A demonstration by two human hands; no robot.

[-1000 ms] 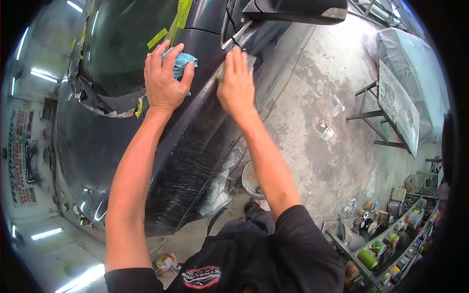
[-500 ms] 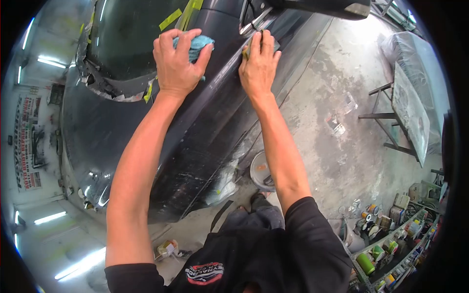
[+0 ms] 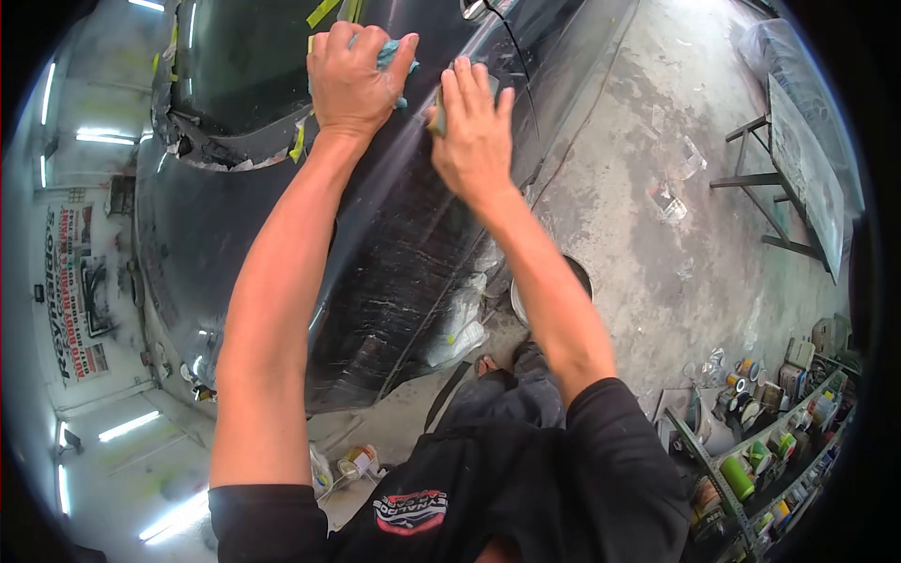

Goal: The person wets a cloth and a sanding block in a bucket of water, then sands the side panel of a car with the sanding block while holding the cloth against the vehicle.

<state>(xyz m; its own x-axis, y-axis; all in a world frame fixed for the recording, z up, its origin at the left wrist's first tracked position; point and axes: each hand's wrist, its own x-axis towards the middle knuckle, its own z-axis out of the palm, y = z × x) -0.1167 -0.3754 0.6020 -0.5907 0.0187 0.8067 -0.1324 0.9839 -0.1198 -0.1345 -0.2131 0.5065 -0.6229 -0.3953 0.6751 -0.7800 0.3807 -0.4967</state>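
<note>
A dark car body [image 3: 385, 244] stretches under both hands, its lower side wet and streaked. My left hand [image 3: 359, 77] rests near the taped window, fingers curled round a crumpled blue cloth [image 3: 387, 54]. To its right, my right hand [image 3: 472, 131] presses a flat sanding pad [image 3: 438, 114] against the body crease. Most of the pad lies hidden beneath the fingers; its yellowish edge shows at the left side. Yellow-green tape [image 3: 322, 12] and torn masking [image 3: 225, 159] edge the window [image 3: 246, 70].
A bucket [image 3: 519, 305] stands on the floor beside the car, partly behind my right forearm. At the right are a panel on a metal stand [image 3: 802, 159] and a plastic-covered object [image 3: 784, 52]. A shelf with cans [image 3: 737, 479] stands lower right.
The view has shifted along the car. My right hand has moved down and left along the body with the pad. My left hand still holds the cloth, its fingers more curled.
</note>
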